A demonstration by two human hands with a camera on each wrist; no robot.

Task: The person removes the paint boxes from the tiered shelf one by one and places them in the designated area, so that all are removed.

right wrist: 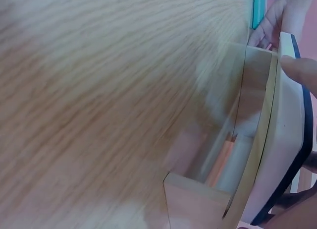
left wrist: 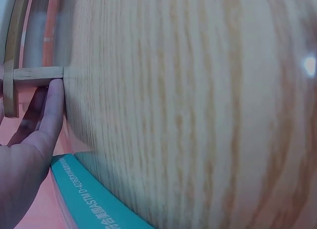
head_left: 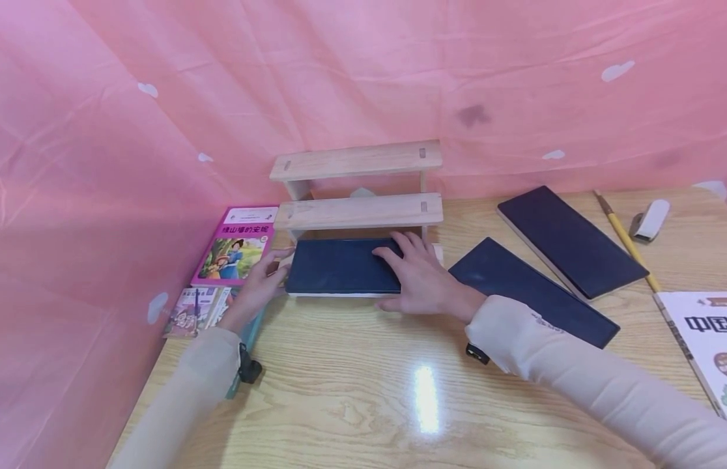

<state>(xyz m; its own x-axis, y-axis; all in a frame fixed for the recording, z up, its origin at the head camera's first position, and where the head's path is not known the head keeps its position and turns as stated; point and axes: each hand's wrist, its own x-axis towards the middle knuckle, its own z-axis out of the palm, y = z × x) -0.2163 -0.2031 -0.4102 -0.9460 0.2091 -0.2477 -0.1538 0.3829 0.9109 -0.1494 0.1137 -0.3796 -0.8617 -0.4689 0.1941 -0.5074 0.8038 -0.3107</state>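
Observation:
A flat box (head_left: 340, 267) with a dark blue top and white sides lies on the lowest step of a stepped wooden rack (head_left: 363, 212). Thumb at its front side and fingers over its top and back edge, my right hand (head_left: 422, 280) grips the box near its right end. The right wrist view shows the white side of the box resting along the wooden step (right wrist: 260, 164), with the thumb against it. At the rack's left end, my left hand (head_left: 259, 280) holds the lowest step, its fingers (left wrist: 54, 105) against the wooden leg (left wrist: 37, 75).
Two similar dark blue flat boxes, one farther back (head_left: 574, 241) and one nearer (head_left: 522, 290), lie to the right. Beyond are a yellow-handled brush (head_left: 621, 234), a small white object (head_left: 653, 220) and a white book (head_left: 706, 345). Books (head_left: 237, 244) lie left; a pink curtain (head_left: 363, 78) hangs behind.

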